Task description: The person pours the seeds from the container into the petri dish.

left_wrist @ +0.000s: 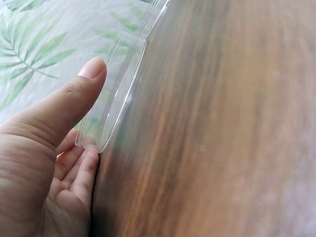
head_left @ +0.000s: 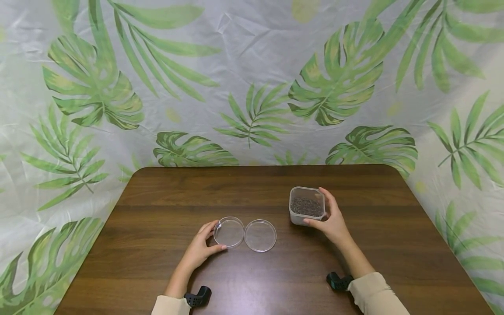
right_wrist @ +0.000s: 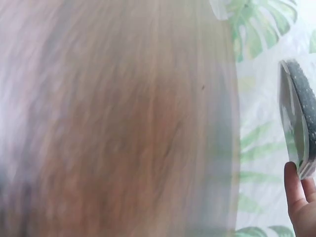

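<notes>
So the right hand (head_left: 332, 225) has the clear square tub (head_left: 307, 192) on the table's right-hand side, thumb and fingers spread wide round its near right corner. Can't tell if the base touches the wood (head_left: 354, 183). Looks like thin, slightly bendy plastic, probably light, but the dark grains (head_left: 305, 207) inside seem loose and likely slide if it tips. Opposite walls below the rim seem the safest hold.

Left hand (head_left: 199, 249) curves thumb and fingers round the left dish (head_left: 229, 233), just beside the second dish (head_left: 260, 236). Both look stiff, slick, maybe brittle, so edges only, gently.
</notes>
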{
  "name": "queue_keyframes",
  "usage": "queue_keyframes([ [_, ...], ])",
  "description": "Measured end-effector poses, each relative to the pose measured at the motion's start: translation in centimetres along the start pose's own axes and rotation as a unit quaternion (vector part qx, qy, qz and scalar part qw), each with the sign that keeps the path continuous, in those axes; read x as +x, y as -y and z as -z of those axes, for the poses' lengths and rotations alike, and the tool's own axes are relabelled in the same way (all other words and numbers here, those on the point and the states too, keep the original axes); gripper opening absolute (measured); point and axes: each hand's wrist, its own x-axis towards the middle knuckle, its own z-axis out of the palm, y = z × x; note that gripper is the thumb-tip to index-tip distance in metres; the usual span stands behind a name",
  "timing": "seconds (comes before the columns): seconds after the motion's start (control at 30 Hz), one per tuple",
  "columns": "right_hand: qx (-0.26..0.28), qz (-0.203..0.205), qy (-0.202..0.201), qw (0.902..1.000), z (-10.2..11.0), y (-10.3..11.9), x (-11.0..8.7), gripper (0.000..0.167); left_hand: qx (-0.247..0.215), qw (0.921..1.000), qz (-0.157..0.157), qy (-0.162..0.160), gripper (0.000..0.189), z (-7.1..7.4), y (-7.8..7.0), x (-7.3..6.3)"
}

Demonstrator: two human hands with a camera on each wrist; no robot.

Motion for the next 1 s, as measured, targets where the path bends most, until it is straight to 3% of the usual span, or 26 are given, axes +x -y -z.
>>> queue_keyframes([
  [0.27,-0.014,0.021,0.002,0.9997,-1.4,2.0,0.0,0.095,0.007,0.9999,0.014,-0.002,0.076,-0.1,-0.4,0.0],
  [0.5,-0.038,0.042,0.003,0.9984,-2.7,2.8,0.2,0.095,0.004,1.0000,-0.002,-0.001,0.073,0.4,-3.5,-0.5],
  [0.83,-0.063,0.064,0.021,0.9957,-4.5,3.6,0.6,0.096,0.003,0.9999,0.012,0.004,0.073,0.6,-3.7,-0.5],
  [1.0,-0.086,0.077,0.025,0.9930,-5.3,4.2,0.8,0.096,0.003,0.9999,0.015,-0.002,0.073,0.4,-3.0,-0.4],
])
